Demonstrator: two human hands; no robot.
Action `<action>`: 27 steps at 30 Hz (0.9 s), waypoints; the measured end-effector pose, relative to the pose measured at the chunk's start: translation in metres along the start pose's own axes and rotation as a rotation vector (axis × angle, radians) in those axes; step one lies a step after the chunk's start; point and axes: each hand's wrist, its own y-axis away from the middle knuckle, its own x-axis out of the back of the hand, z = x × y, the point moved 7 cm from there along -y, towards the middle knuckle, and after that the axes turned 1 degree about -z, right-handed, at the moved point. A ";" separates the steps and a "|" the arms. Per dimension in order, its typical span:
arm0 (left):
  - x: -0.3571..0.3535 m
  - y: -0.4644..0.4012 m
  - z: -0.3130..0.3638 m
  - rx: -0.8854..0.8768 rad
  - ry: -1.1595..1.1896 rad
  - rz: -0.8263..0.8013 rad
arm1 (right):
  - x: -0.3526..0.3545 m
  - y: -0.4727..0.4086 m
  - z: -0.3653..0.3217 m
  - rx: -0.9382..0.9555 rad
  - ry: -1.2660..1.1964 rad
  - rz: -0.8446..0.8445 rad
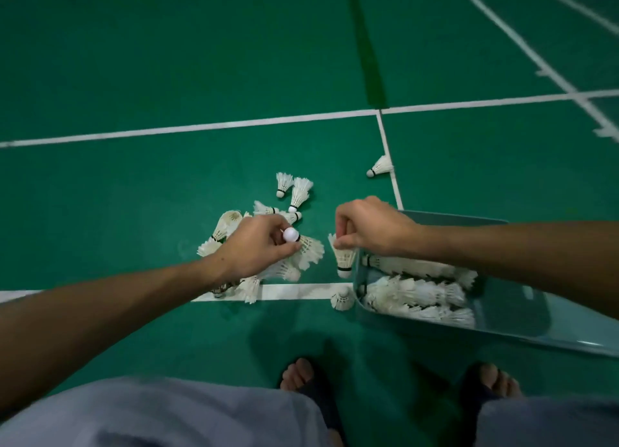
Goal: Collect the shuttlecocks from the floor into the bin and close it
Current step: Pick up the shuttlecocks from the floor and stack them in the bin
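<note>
Left hand (pixel 258 245) is pinching a shuttlecock (pixel 306 245) by its cork over the pile (pixel 254 245), and our right hand (pixel 371 228) grips another one (pixel 343 257) by the feathers, cork down, just left of the bin (pixel 502 326) rim at 4 o'clock. So we're mid-collection: the bin already holds rows of them, lid not in view as far as we can tell. Next we'd say swing both across and drop them in. Further out, a pair (pixel 294 190) at 12 o'clock and a stray (pixel 380 166) at 1 o'clock on the line remain.
</note>
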 end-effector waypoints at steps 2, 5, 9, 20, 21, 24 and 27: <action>0.003 -0.018 0.043 -0.085 -0.060 -0.022 | 0.028 0.011 0.020 -0.040 0.015 0.050; -0.007 -0.042 0.093 -0.185 -0.102 -0.034 | 0.052 0.027 0.054 -0.097 0.079 0.082; -0.052 -0.065 0.130 -0.205 -0.067 -0.118 | 0.032 0.048 0.124 -0.269 0.010 0.010; -0.081 -0.106 0.098 -0.111 -0.012 0.006 | -0.070 0.052 0.159 -0.296 -0.200 0.018; -0.077 -0.112 0.096 -0.095 0.005 0.034 | -0.075 0.049 0.158 -0.275 -0.174 0.010; -0.079 -0.121 0.098 -0.087 0.027 0.050 | -0.092 0.045 0.160 -0.242 -0.058 -0.024; -0.092 -0.116 0.100 -0.113 0.025 0.001 | -0.104 0.048 0.170 -0.273 -0.007 -0.044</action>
